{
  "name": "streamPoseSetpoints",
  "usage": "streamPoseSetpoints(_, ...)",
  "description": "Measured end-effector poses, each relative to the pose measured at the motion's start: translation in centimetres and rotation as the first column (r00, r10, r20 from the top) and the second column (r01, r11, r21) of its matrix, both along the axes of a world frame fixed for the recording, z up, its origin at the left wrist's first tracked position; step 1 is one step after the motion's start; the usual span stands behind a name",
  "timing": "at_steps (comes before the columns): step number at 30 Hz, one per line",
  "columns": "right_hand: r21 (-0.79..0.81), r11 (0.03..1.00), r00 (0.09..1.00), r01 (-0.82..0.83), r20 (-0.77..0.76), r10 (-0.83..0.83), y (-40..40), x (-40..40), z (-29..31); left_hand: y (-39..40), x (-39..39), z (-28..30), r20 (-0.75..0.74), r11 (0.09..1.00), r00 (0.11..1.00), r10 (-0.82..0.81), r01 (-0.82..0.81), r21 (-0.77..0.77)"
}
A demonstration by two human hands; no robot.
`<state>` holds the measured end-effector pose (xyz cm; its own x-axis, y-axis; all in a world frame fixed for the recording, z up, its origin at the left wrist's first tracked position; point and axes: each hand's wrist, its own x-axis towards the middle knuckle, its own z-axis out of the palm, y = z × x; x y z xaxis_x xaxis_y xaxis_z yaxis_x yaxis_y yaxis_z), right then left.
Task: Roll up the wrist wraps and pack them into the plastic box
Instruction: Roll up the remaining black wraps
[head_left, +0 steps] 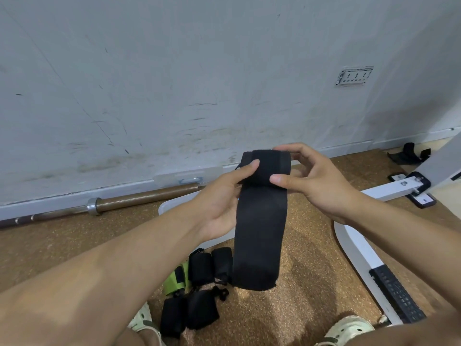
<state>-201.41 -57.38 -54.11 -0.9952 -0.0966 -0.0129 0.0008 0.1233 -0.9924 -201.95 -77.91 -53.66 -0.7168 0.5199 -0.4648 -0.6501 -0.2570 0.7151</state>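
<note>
A black wrist wrap (260, 221) hangs in front of me, its top end partly rolled and its long tail dangling toward the floor. My left hand (222, 196) grips the roll from the left with the thumb on top. My right hand (314, 178) pinches the roll's right side. Several rolled black wraps (199, 268) and a green one (175, 280) lie on the floor below. The clear plastic box (167, 208) sits behind my left hand, mostly hidden, and its lid (184, 177) leans at the wall.
A barbell (99, 202) lies along the wall at left. A white bench frame (359, 248) with a black foot plate stands at right, with black straps (409, 154) beyond it. My sandalled feet (349, 328) are at the bottom edge on the brown floor.
</note>
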Motion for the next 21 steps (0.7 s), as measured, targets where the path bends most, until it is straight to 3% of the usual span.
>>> streamPoseSetpoints(7, 0.302, 0.953, 0.968, 0.003, -0.239, 0.073, -0.8, 0.3, -0.5, -0.1, -0.2, 0.0, 0.075, 0.999, 0.996, 0.038, -0.037, -0.015)
streamPoseSetpoints(13, 0.397, 0.917, 0.92, 0.047, -0.375, 0.115, -1.0, 0.4, -0.8, -0.2, -0.1, 0.1, 0.048, 0.994, 0.996, 0.073, -0.069, -0.085)
streamPoseSetpoints(21, 0.375, 0.927, 0.921, -0.012, -0.358, 0.157, -1.1, 0.1, -1.2, -0.5, 0.0, 0.4, 0.019, 0.987, 0.993, 0.117, -0.114, -0.113)
